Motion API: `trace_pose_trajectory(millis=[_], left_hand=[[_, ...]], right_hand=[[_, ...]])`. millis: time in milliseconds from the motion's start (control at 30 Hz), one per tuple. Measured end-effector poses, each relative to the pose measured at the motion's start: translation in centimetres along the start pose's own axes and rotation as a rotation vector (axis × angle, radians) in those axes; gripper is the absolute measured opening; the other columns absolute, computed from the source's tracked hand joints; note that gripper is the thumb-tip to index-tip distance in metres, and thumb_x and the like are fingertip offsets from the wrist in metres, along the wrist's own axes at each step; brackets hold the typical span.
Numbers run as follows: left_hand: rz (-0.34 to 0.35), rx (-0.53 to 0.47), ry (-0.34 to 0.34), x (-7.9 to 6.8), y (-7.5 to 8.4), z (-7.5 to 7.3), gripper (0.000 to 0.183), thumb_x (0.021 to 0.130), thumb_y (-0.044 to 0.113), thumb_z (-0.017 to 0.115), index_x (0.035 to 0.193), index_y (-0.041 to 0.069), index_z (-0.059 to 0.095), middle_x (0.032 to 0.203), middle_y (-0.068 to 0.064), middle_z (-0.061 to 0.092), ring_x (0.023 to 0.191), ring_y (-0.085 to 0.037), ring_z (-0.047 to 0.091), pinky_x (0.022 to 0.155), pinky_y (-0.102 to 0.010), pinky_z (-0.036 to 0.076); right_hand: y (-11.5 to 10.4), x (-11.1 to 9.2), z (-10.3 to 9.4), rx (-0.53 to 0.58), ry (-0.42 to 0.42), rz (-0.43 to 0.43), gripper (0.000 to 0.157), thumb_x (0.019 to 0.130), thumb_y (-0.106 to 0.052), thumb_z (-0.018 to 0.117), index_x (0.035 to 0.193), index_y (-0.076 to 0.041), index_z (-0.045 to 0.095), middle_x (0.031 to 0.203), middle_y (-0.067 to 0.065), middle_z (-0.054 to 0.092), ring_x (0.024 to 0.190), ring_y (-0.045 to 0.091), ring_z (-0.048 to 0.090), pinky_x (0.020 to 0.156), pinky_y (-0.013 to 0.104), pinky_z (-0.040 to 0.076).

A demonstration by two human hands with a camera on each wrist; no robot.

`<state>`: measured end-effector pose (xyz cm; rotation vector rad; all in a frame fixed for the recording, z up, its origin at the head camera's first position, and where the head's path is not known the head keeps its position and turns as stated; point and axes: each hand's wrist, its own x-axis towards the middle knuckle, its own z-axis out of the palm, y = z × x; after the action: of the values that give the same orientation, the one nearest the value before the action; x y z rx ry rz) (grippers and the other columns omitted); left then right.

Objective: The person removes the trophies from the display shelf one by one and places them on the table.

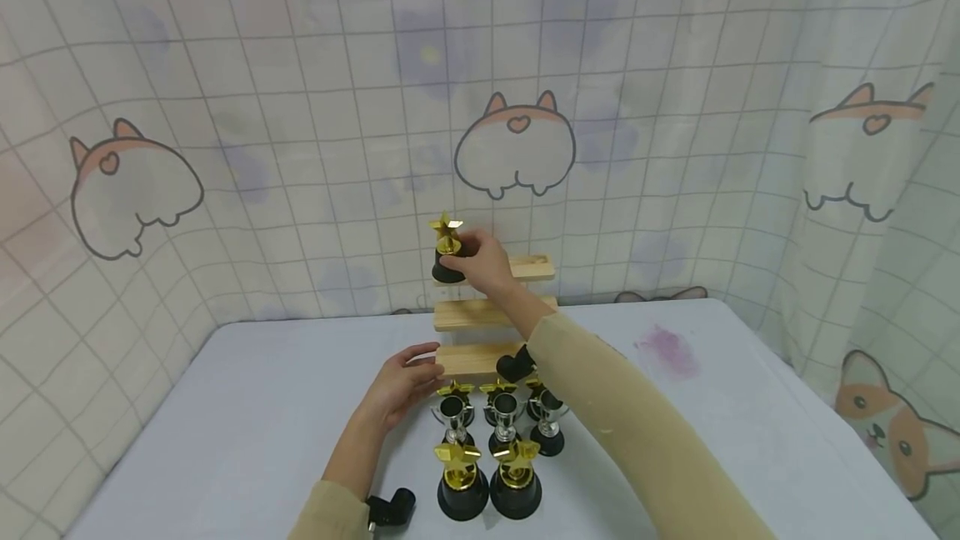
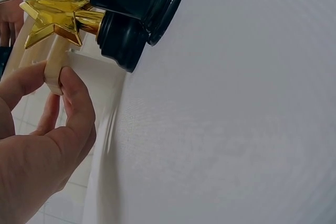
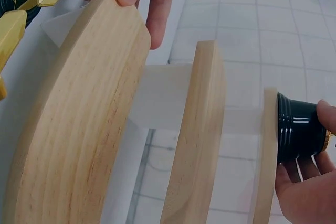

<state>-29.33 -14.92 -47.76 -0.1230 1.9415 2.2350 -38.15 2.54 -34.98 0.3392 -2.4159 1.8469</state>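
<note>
My right hand (image 1: 487, 263) grips a gold star trophy (image 1: 447, 268) by its black base at the left end of the top wooden shelf. In the right wrist view that black base (image 3: 299, 129) sits against the top board (image 3: 266, 171), with the right hand's fingers (image 3: 299, 192) around it. My left hand (image 1: 401, 386) holds the left end of the lowest board (image 1: 468, 359). The left wrist view shows the thumb and fingers of the left hand (image 2: 47, 145) pinching that board's end (image 2: 54, 72). Between the two is the middle board (image 1: 461, 315).
In front of the rack stand silver cup trophies (image 1: 505, 411), with gold star trophies behind them and two more, a left one (image 1: 462, 490) and a right one (image 1: 516, 490), nearest me. The white table (image 1: 255, 423) meets a gridded curtain (image 1: 315, 107) at the back.
</note>
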Motion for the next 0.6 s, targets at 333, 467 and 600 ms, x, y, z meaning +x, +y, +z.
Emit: trace_pose_trajectory(millis=[333, 467, 600], left_hand=[[-0.001, 0.006, -0.001, 0.10, -0.07, -0.01, 0.049, 0.093, -0.003, 0.069, 0.140, -0.003, 0.056, 0.130, -0.025, 0.055, 0.103, -0.027, 0.065, 0.091, -0.038, 0.060], [0.001, 0.010, 0.000, 0.08, -0.08, 0.03, 0.048, 0.093, -0.003, 0.069, 0.140, -0.003, 0.055, 0.131, -0.026, 0.054, 0.104, -0.027, 0.065, 0.092, -0.039, 0.060], [0.001, 0.018, 0.002, -0.02, -0.02, 0.14, 0.049, 0.093, -0.003, 0.068, 0.140, -0.003, 0.055, 0.133, -0.027, 0.054, 0.106, -0.029, 0.065, 0.093, -0.040, 0.059]], right_hand=[[-0.09, -0.05, -0.27, 0.003, 0.000, 0.009, 0.054, 0.092, -0.014, 0.079, 0.140, -0.004, 0.055, 0.134, 0.013, 0.062, 0.125, 0.028, 0.058, 0.103, 0.038, 0.053], [-0.42, -0.30, -0.54, -0.002, -0.008, 0.021, 0.055, 0.093, -0.015, 0.079, 0.141, -0.004, 0.054, 0.135, 0.013, 0.061, 0.125, 0.027, 0.057, 0.103, 0.038, 0.052], [-0.75, -0.66, -0.99, -0.001, -0.015, 0.024, 0.055, 0.093, -0.015, 0.078, 0.141, -0.003, 0.054, 0.135, 0.013, 0.061, 0.125, 0.027, 0.057, 0.104, 0.038, 0.052]])
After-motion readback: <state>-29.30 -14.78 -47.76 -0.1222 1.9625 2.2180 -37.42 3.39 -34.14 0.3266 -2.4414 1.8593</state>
